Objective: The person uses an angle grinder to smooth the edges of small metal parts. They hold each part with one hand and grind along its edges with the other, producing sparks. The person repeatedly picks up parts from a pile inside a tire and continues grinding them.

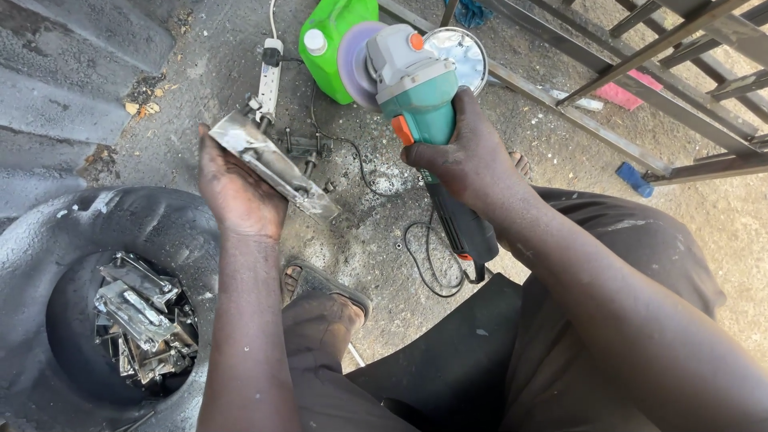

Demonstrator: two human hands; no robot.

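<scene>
Left hand point(236, 188) up at centre left of the frame, fingers wrapped tight under a flat metal latch point(276, 166), plate tilted, bolts sticking out along its lower edge. Right hand point(464, 152) at upper centre, clamped firmly round the green body of an angle grinder point(408, 80), grey head and pale disc pointing toward the top of the frame, disc well apart from the plate for now. Black cord point(436, 256) trailing down from the grinder's tail, looping across the ground just below the hands

Risk, judging from this: bare fingers right behind the plate edge, no clamp, no glove, so a disc catching on a bolt could likely kick the plate loose or skid toward the palm. Cord loop lying close to a sandalled foot point(324, 288) at lower centre, a snag waiting there. Green plastic jug point(332, 44) sitting just behind the disc at top centre, in the line of any sparks

Ground: rough grey concrete point(376, 232), dusty, stained. Old black tyre point(96, 264) at lower left, its hollow piled with more shiny metal pieces point(144, 320). White power strip point(270, 80) at upper centre left, more small hardware just below it. Round shiny lid point(464, 52) beside the jug. Welded steel frame point(656, 88) of square bars across the upper right, outdoor workshop yard by the look of it
</scene>
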